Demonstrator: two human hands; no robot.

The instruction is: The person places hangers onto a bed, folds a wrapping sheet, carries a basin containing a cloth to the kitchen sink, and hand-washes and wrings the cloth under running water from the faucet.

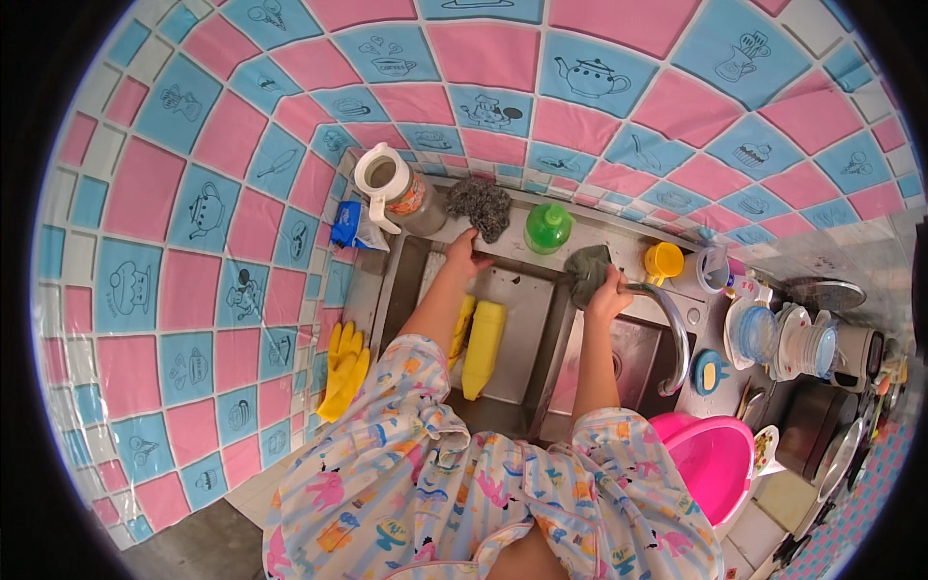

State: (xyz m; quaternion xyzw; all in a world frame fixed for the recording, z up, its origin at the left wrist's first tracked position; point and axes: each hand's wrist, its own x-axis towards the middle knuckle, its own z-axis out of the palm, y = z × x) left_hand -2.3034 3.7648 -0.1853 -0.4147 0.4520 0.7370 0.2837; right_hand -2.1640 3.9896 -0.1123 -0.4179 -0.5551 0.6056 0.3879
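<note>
My left hand reaches over the back rim of the left sink basin, fingers apart. Its fingertips are close to the lower edge of a dark grey scouring-mesh clump; whether they touch I cannot tell. With my right hand I hold a damp-looking grey-green cloth behind the right basin, beside the curved chrome faucet. Between the clump and the cloth stands a green pump bottle. Two yellow bottles lie in the left basin; the nearer one shows fully, the other is partly behind my left forearm.
A clear pitcher with white lid and blue packet stand back left. Yellow rubber gloves lie left of the sink. Rightward are a yellow mug, stacked dishes, a soap dish and a pink basin.
</note>
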